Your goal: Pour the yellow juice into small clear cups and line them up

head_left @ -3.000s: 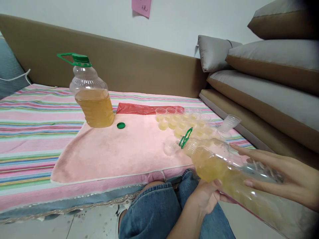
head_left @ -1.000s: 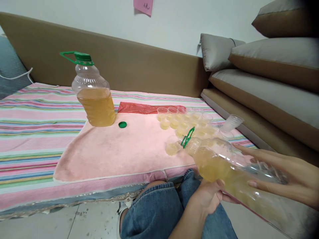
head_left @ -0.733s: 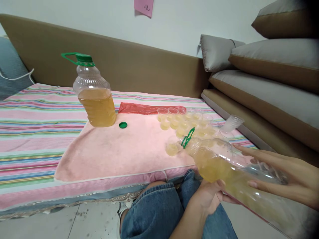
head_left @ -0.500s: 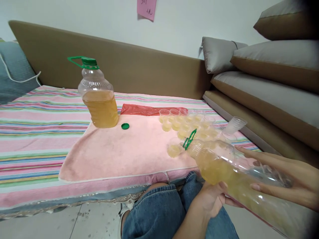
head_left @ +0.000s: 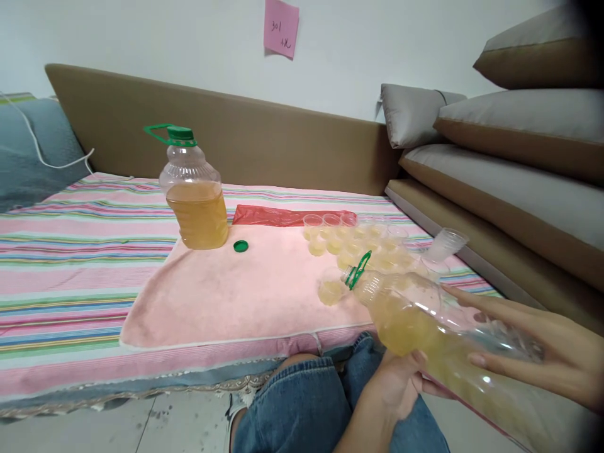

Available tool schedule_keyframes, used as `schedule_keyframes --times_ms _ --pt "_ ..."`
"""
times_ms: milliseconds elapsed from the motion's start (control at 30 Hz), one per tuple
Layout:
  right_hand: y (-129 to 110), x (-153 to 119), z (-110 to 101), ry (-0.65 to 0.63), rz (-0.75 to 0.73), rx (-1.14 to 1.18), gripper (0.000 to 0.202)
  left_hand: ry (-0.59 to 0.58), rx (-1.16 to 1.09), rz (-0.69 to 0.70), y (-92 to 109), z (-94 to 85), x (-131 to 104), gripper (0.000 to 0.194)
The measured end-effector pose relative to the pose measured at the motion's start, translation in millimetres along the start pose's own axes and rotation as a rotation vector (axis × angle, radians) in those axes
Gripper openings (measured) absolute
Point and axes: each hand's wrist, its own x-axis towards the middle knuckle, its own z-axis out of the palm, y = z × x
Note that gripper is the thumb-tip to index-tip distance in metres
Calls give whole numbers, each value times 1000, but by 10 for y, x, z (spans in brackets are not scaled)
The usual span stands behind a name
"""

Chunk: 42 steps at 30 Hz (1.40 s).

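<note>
A large clear bottle (head_left: 415, 321) of yellow liquid lies tilted at the lower right, its open neck pointing left over a small plastic cup (head_left: 331, 290) that holds some yellow liquid. My left hand (head_left: 401, 384) supports the bottle from below, with the fingers under it. From the right, my right hand (head_left: 533, 333) grips the bottle's upper side near its handle, fingers spread along it. Behind the neck, several clear cups (head_left: 346, 242) with yellow liquid stand close together. A green cap (head_left: 240, 246) lies on the pink cloth (head_left: 212, 296).
A second bottle (head_left: 201, 214), capped green, stands at the back left of the cloth. Behind the cups is red plastic (head_left: 283, 216). Stacked cups (head_left: 446, 244) lean right of them, beside piled cushions (head_left: 509, 167). A brown headboard (head_left: 236, 132) borders the back.
The camera view has tilted up and shifted slightly, so the scene sits lower. Both hands keep their hold on the tilted bottle, its mouth still at the near cup.
</note>
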Motion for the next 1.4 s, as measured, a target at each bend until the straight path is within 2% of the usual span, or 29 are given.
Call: schedule_keyframes --times_ms 67,100,267,433,567,633,700,900,967,1067,1233,1300,1400 --pt "46 -1 -15 -159 -59 -42 66 26 19 16 5 -17 -2 71" --pt "66 -6 -14 -191 -77 -57 69 36 30 25 11 -23 -4 71" --pt "108 -104 73 -139 -79 -42 74 57 101 28 56 -30 -35 74" --pt "123 -281 197 -19 -100 39 77 97 170 64 89 21 -87 80" --pt "87 -448 264 100 -105 68 72 18 239 151 124 64 -123 101" --pt "34 -518 290 150 -98 86 69 -1 323 185 182 86 -147 102" --pt "-45 -562 322 194 -96 126 70 26 457 215 291 134 -189 97" --pt "-426 -502 498 307 -74 360 71 111 798 280 886 475 -464 93" --pt "-595 -412 579 297 -65 492 74 172 921 316 1132 578 -594 86" --pt "-885 -213 726 214 -94 721 81 259 1145 372 1518 652 -814 82" --pt "-1427 241 1099 63 -269 1030 88 432 1442 435 2154 587 -1171 71" --pt "-1635 440 1290 41 -362 1124 89 463 1498 473 2397 509 -1273 75" --pt "-1911 726 1586 -21 -417 1184 90 511 1589 530 2746 337 -1372 77"
